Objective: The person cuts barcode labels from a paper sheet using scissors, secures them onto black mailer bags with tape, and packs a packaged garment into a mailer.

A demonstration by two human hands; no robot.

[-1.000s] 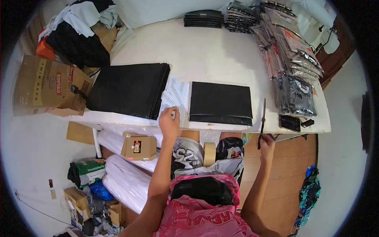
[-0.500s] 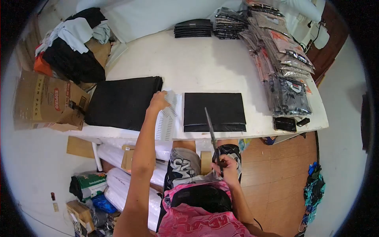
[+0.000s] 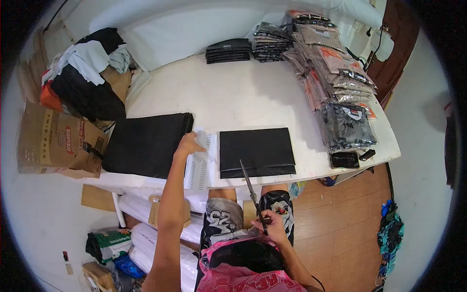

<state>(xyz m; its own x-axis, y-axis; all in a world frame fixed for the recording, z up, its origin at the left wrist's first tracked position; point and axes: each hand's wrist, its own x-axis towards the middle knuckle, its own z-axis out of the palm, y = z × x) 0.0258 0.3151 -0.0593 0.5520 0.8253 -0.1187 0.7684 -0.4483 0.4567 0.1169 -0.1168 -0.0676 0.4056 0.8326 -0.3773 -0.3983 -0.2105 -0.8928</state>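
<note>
My left hand [image 3: 188, 144] rests on the printed white label sheets [image 3: 198, 170], at the right edge of a stack of large black sheets [image 3: 146, 146]. Its fingers are bent over the labels, and whether they pinch a strip is too small to tell. My right hand [image 3: 271, 225] is closed round the handles of scissors [image 3: 250, 187] above my lap, with the blades pointing up toward the table edge. Just beyond the blade tips lies a flat black packet [image 3: 257, 151] with a folded lower edge.
Bagged garments [image 3: 335, 73] are piled at the right, above a black phone [image 3: 344, 160]. Black packets [image 3: 227, 51] stand at the table's back. A cardboard box [image 3: 61, 141] is at the left. A tape roll [image 3: 249, 212] sits on my lap.
My right hand has brought the scissors from the right side to above my lap. My left hand has moved from the table's front edge onto the labels beside the black stack. The view has shifted.
</note>
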